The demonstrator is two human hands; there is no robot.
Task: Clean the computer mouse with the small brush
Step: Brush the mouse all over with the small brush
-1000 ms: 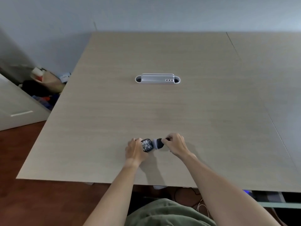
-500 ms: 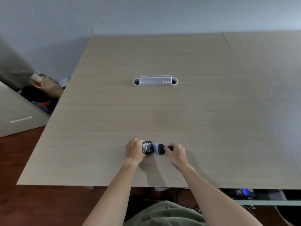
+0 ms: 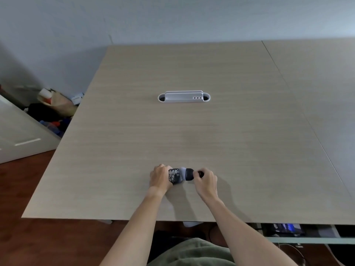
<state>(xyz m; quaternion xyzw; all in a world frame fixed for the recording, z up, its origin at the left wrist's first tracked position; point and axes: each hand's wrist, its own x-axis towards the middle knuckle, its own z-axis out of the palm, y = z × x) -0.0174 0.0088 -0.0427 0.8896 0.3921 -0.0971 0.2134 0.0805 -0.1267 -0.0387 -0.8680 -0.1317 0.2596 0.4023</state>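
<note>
Though no writing legible, left hand (image 3: 160, 178) clasping speckled mouse (image 3: 175, 176), right hand (image 3: 205, 179) pinching small brush (image 3: 189, 174) against it.

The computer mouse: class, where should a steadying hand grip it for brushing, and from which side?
Grip the mouse round its speckled left end, coming from the left, as the left hand does. That leaves its right end open to the brush in the right hand.

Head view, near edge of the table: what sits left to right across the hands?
left hand → speckled dark mouse → pale-and-dark brush → right hand
</note>
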